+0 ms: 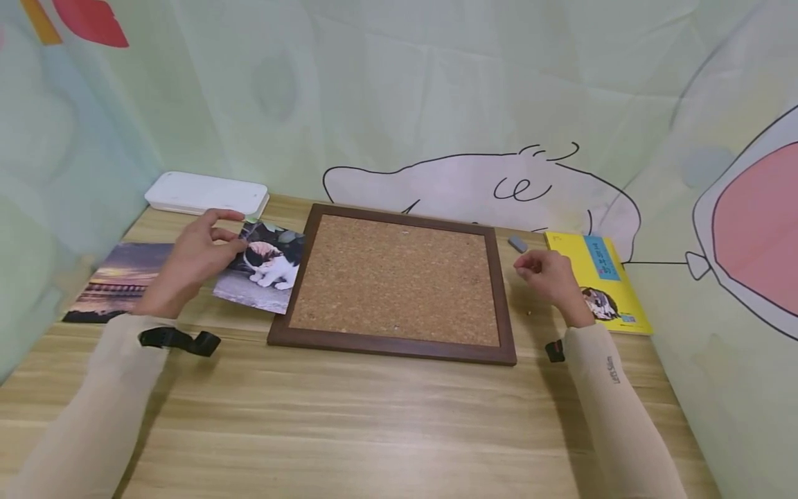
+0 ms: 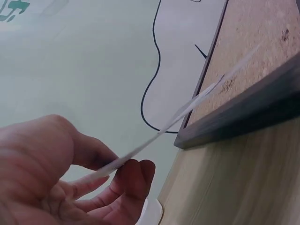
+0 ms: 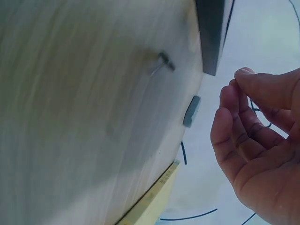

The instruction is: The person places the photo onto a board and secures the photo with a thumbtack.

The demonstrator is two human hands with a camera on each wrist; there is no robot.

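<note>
My left hand (image 1: 202,248) pinches the top left corner of a cat photo (image 1: 272,276) between thumb and fingers. Edge-on in the left wrist view, the photo (image 2: 161,132) is a thin pale strip tilted above the table. From the head, it overlaps the left side of a brown-framed corkboard (image 1: 399,277). My right hand (image 1: 548,276) hovers just right of the board, thumb tip meeting a fingertip; whether something small sits between them is hidden. Below it on the table lies a small metallic pin (image 3: 165,63), a mere speck in the head view.
A sunset photo (image 1: 121,281) lies on the left, partly under my left forearm. Behind it stands a white case (image 1: 206,194). A small grey block (image 1: 517,243) and a yellow booklet (image 1: 586,260) lie on the right. A printed cloth backdrop (image 1: 399,90) rises behind the table.
</note>
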